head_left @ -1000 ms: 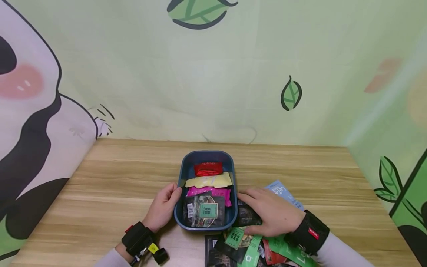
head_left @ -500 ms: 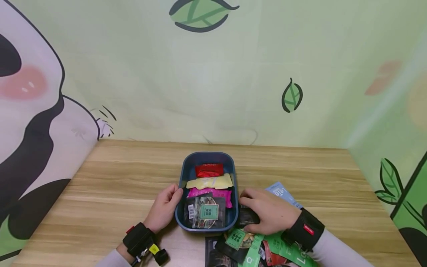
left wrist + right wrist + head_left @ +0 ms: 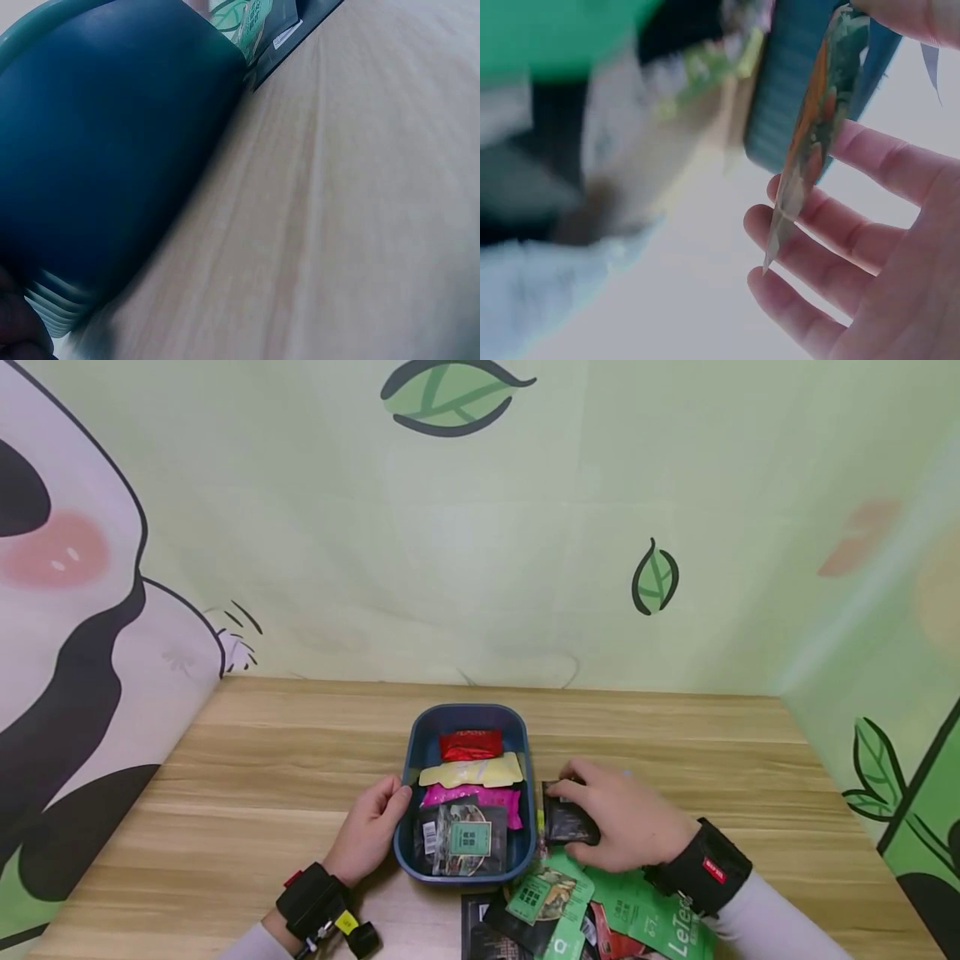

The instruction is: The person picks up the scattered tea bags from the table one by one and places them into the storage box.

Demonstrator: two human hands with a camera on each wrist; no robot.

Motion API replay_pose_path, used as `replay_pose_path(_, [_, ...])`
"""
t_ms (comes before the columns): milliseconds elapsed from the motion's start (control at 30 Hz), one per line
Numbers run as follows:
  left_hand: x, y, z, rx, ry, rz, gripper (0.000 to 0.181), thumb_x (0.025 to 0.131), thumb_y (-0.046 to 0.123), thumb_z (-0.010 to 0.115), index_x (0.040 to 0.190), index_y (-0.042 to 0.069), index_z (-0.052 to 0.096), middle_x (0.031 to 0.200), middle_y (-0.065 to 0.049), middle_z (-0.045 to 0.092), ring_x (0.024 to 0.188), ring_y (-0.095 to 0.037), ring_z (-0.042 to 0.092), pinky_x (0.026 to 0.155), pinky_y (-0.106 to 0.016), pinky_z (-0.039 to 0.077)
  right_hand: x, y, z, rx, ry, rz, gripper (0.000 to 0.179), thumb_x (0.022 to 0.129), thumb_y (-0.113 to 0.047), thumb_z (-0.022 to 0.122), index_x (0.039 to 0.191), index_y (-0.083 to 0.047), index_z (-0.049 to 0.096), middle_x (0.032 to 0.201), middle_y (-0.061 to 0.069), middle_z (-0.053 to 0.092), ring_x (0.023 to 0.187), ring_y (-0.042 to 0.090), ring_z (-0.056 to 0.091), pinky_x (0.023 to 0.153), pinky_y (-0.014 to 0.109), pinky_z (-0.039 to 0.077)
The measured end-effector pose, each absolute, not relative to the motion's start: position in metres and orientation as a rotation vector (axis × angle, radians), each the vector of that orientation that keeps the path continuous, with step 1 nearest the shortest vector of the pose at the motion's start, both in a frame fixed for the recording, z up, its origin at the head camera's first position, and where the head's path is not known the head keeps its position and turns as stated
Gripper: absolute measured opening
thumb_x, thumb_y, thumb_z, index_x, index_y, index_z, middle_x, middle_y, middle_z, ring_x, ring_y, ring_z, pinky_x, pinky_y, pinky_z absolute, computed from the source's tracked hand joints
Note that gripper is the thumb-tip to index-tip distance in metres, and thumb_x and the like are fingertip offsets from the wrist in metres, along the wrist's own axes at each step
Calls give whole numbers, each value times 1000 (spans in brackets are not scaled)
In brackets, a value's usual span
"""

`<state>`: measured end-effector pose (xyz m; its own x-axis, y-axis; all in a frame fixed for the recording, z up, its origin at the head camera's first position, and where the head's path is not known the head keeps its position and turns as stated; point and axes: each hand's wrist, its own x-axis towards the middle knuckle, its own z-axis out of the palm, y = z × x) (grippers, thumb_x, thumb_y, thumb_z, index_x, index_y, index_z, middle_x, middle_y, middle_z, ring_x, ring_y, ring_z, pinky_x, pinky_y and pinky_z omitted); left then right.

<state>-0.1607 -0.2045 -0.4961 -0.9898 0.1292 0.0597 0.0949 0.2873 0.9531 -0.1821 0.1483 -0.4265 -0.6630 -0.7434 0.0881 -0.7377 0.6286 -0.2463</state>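
A dark blue bin (image 3: 465,878) stands on the table. My left hand (image 3: 365,828) grips its left rim, thumb on the edge; the left wrist view shows the bin's outer wall (image 3: 97,135) and part of my fingers (image 3: 22,326). Inside lie a red packet (image 3: 471,744), a yellow packet (image 3: 471,771), a pink packet (image 3: 487,800) and black packets with a green label (image 3: 469,839). Just right of the bin, my right hand (image 3: 630,817) pinches a black packet (image 3: 567,821) between thumb and fingers. Seen edge-on in the right wrist view, that packet (image 3: 817,135) touches the fingers.
In front and to the right, loose packets overlap: a black one with a green label (image 3: 534,897), a large green one (image 3: 660,910) and a red one (image 3: 617,935). The wooden table (image 3: 300,735) ends at a printed backdrop (image 3: 525,568).
My right hand has taken hold of the black packet and raised it off the pile. More of the green packet shows, and the blue packet is now nearly hidden. My left hand stays on the rim.
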Motion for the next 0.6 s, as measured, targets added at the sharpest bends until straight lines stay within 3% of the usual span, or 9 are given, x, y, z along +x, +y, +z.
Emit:
replay_pose_path(267, [-162,-206,-501,244,2479,1889,28,103,23,46,83,4,50,67,-5,42,62,-14,46,51,-26,34,-192,155,-400,-1305,2924,-482,63,75,-41,76,129,-17,57,121,-3,47,96,10,48,77,27,48])
replay_pose_path(600, [-161,-206,-499,204,2483,1862,28,104,21,44,86,1,51,68,-6,42,63,-15,45,53,-25,34,-205,118,-378,-1401,2933,-466,62,77,-48,71,131,-21,57,123,-5,49,97,8,49,79,27,45])
